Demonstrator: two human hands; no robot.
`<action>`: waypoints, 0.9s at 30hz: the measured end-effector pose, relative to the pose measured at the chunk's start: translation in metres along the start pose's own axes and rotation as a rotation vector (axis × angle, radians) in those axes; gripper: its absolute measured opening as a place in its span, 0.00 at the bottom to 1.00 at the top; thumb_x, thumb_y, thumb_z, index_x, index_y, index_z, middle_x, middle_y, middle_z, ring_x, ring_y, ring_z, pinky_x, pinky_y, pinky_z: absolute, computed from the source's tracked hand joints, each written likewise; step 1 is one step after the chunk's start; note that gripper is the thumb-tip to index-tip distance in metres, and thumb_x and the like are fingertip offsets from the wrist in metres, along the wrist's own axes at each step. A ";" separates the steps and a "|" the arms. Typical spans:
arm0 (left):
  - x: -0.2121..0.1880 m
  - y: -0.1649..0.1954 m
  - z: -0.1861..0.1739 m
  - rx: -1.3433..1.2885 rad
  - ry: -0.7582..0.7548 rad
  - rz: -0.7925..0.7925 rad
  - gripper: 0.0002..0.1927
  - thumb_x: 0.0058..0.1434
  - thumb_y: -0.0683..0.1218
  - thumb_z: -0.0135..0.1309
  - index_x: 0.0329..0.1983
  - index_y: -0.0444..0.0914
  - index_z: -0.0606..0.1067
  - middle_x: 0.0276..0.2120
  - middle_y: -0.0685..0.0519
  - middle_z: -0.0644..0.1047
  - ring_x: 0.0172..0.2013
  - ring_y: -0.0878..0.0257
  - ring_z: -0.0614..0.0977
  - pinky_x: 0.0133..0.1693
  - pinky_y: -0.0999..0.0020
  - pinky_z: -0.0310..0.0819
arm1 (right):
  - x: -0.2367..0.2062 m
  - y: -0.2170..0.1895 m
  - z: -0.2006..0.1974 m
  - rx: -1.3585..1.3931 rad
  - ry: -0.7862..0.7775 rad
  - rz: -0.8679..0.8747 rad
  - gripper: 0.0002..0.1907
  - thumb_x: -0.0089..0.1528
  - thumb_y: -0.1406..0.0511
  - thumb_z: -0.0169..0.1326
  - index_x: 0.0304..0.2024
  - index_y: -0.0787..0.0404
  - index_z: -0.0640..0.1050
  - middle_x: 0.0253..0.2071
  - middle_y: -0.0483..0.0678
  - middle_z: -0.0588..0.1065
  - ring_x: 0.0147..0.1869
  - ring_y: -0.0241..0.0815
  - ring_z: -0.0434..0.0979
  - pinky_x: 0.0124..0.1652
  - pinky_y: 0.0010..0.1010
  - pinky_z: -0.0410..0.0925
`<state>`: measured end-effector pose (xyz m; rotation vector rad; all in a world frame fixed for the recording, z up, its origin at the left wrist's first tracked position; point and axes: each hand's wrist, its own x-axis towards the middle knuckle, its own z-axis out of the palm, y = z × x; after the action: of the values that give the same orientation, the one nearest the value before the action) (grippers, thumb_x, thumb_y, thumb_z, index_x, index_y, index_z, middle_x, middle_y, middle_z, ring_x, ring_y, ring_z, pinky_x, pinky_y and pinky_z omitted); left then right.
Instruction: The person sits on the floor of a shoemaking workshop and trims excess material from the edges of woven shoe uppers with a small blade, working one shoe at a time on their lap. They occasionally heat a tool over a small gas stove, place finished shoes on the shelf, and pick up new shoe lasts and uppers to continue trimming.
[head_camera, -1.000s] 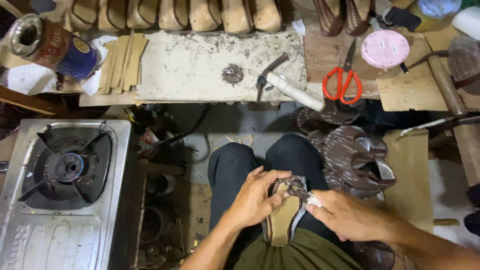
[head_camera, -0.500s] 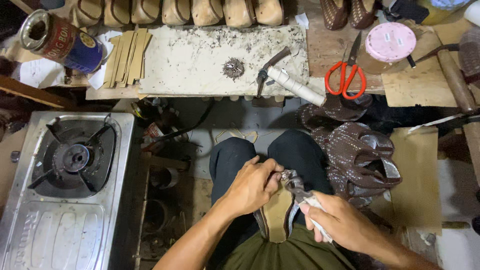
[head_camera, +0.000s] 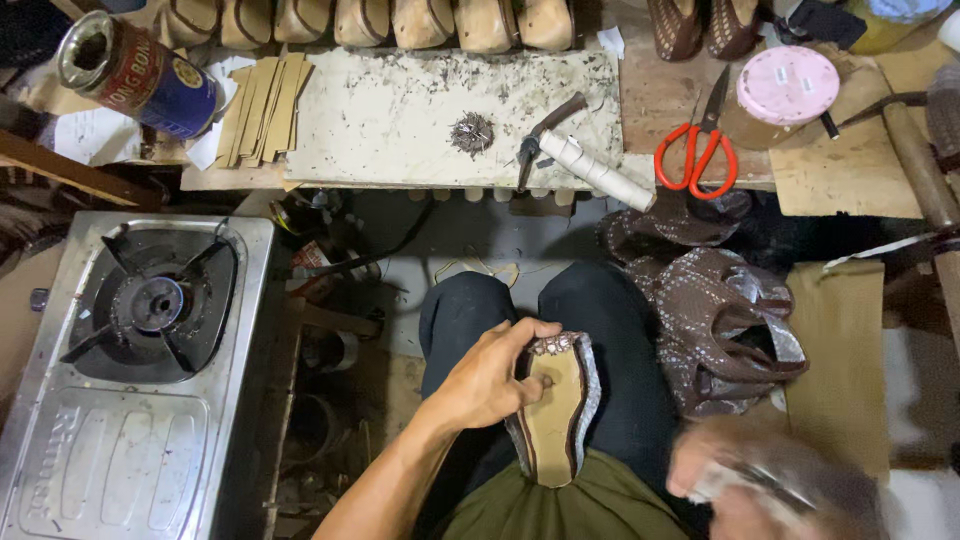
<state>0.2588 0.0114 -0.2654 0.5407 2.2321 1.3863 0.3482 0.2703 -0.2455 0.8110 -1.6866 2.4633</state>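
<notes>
Head view: left hand (head_camera: 490, 385) clasps toe end of shoe (head_camera: 555, 410) on lap, sole up, fingers curled over tip, thumb along near edge, forearm angling up from lower left. Right hand (head_camera: 770, 490) low right, motion-blurred, seems closed around pale-handled tool (head_camera: 745, 480); grip cannot be told for sure. Beside right knee: heap of brown shoe uppers (head_camera: 715, 310). On bench: one red-handled scissors (head_camera: 700, 150), one hammer (head_camera: 545, 130), one white roll (head_camera: 595, 170), one pink lid (head_camera: 787, 85). One gas stove (head_camera: 130, 380) at left
</notes>
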 end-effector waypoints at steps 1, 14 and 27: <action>-0.001 -0.002 -0.001 0.006 -0.001 -0.008 0.33 0.50 0.43 0.60 0.62 0.37 0.72 0.42 0.42 0.78 0.47 0.47 0.78 0.51 0.57 0.71 | -0.004 0.006 0.001 0.159 -0.084 -0.126 0.12 0.62 0.58 0.54 0.36 0.62 0.77 0.23 0.56 0.79 0.26 0.52 0.83 0.25 0.40 0.74; -0.022 -0.082 -0.019 -0.751 0.293 -0.029 0.27 0.60 0.36 0.59 0.64 0.36 0.71 0.54 0.49 0.79 0.51 0.63 0.80 0.55 0.65 0.75 | -0.079 0.064 -0.040 -0.740 -0.376 0.924 0.18 0.63 0.55 0.59 0.49 0.59 0.81 0.39 0.51 0.83 0.44 0.44 0.84 0.42 0.36 0.76; -0.032 -0.038 0.008 -1.267 0.655 0.264 0.32 0.66 0.48 0.53 0.73 0.37 0.62 0.67 0.44 0.70 0.63 0.54 0.75 0.62 0.57 0.70 | -0.019 0.084 0.037 0.268 0.501 0.475 0.25 0.66 0.67 0.53 0.63 0.76 0.69 0.55 0.65 0.77 0.56 0.52 0.79 0.53 0.44 0.73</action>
<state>0.2865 -0.0160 -0.2972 -0.1206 1.1429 2.9660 0.3517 0.2085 -0.3159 -0.2420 -1.5028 2.8926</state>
